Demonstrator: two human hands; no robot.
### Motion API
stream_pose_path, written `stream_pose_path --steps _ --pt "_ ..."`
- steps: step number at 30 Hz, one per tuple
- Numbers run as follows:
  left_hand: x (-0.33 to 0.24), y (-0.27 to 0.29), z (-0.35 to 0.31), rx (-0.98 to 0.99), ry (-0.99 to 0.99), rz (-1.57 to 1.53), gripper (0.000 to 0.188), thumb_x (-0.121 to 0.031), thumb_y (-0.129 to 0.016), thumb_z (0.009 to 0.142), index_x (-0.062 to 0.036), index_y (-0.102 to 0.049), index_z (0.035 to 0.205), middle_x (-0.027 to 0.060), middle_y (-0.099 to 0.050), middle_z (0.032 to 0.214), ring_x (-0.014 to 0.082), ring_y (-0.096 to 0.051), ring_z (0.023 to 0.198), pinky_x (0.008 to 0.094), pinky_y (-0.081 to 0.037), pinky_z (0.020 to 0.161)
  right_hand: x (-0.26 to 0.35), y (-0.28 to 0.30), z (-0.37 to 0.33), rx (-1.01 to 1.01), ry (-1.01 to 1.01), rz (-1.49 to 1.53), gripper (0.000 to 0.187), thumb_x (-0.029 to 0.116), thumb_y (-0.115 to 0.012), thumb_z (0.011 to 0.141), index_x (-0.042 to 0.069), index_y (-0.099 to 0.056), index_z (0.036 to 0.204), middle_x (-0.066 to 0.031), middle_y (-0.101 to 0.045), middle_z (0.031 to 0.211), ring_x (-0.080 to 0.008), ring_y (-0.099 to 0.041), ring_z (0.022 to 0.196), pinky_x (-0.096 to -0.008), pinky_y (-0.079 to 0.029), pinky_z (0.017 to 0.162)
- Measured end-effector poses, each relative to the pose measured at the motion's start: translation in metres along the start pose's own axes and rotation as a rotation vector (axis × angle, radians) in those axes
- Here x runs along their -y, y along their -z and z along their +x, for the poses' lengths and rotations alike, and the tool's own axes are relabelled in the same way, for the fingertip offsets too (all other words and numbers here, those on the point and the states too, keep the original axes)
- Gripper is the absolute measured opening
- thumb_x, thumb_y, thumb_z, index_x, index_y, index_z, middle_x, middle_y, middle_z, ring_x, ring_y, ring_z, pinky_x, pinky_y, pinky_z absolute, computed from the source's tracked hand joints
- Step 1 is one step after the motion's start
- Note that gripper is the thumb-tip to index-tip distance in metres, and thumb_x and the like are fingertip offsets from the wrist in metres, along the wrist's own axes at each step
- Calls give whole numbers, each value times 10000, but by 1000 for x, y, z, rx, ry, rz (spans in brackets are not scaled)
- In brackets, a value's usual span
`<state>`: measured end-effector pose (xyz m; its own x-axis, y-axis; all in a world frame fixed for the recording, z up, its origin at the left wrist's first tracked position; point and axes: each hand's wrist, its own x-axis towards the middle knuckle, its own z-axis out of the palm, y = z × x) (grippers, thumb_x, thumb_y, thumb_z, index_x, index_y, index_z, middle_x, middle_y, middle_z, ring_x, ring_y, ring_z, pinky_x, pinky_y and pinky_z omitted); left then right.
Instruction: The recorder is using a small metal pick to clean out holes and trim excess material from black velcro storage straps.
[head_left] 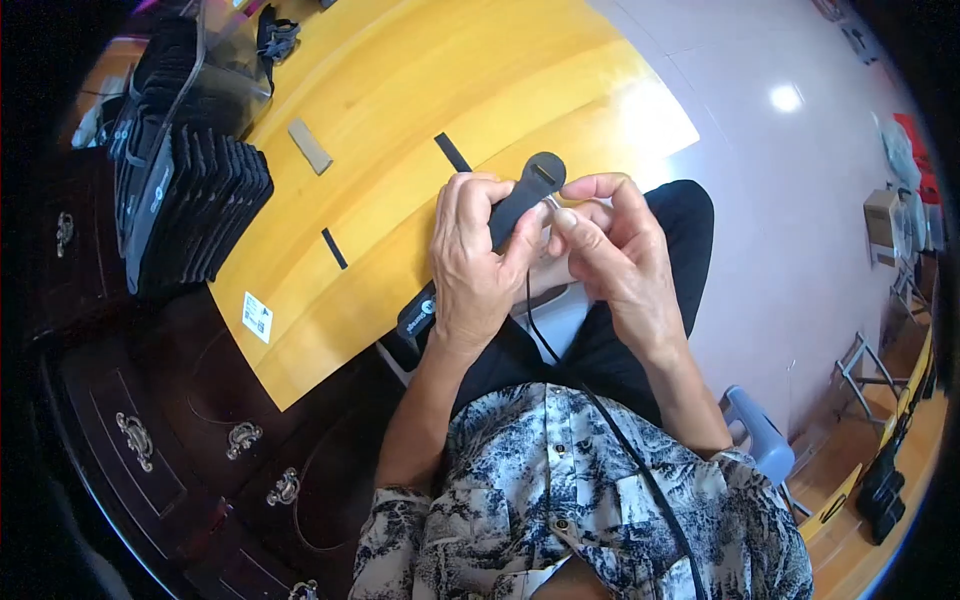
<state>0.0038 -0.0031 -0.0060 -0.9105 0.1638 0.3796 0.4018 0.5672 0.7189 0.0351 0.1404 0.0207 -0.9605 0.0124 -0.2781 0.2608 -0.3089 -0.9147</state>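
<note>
Seated work at a bench (380, 100), seen from above; clock directions are read from the dark strap (520, 205) at the dial's centre, with 12 toward the top of the view. The strap is held up in front of the bench's near edge; its rounded head, bearing a short pale slot-like mark, points toward 1 o'clock, and its body runs toward 7. The left hand (474, 250), at 7 to 8 o'clock, holds the strap's body between thumb and fingers. The right hand (622, 255), at 4 o'clock, has thumb and index finger separated by a narrow gap just beside the strap; whether they pinch anything cannot be told.

On the bench, one black strip (452, 152) lies near at 10 o'clock, and a second strip (334, 249) between 8 and 9. A tan-grey piece (310, 146) lies farther out, just past 9 o'clock. A stack of black pieces (215, 205) stands at 9 o'clock, near the bench's side. A white label (257, 317) is at 8 o'clock, with dark drawers (110, 430) beyond. Away from the bench, a blue-grey stool (762, 435) appears between 4 and 5 o'clock, and a cardboard box (882, 222) at 3.
</note>
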Motion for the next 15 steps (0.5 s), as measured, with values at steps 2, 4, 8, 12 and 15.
stream_pose_path --steps 2,4,8,12,15 --pt "-1 2 -3 38 181 -222 290 -117 -715 776 -8 -522 964 163 -580 903 350 -586 803 407 -473 679 -4 0 -2 10 89 -84 216 96 -561 928 23 -475 1112 -36 -612 779 -62 -519 514 -201 -370 401" --pt "0 1 -4 24 164 -308 302 -129 -695 815 -1 -525 1028 172 -591 870 361 -603 754 425 -478 641 -2 -2 -7 -24 221 -363 217 69 -572 910 6 -476 1094 -83 -630 770 -102 -609 569 -236 -441 452" --pt "-13 1 -6 29 -98 -37 355 -103 -682 820 11 -536 1123 161 -580 825 336 -610 701 395 -488 595 -5 22 -1 -45 745 -924 157 77 -626 860 36 -545 987 -112 -649 731 -203 -644 564 -296 -494 487" --pt "-20 6 -17 107 -150 78 326 -113 -716 785 17 -572 1046 141 -573 793 305 -611 654 373 -485 550 10 37 -6 17 834 -1100 155 115 -643 844 60 -559 962 -84 -628 681 -233 -631 563 -307 -477 470" --pt "-28 6 -20 113 -168 145 309 -108 -729 767 10 -589 1016 136 -575 785 297 -617 655 369 -488 550 17 37 -13 22 779 -1134 172 124 -639 851 63 -549 983 -75 -618 682 -207 -634 575 -305 -474 471"
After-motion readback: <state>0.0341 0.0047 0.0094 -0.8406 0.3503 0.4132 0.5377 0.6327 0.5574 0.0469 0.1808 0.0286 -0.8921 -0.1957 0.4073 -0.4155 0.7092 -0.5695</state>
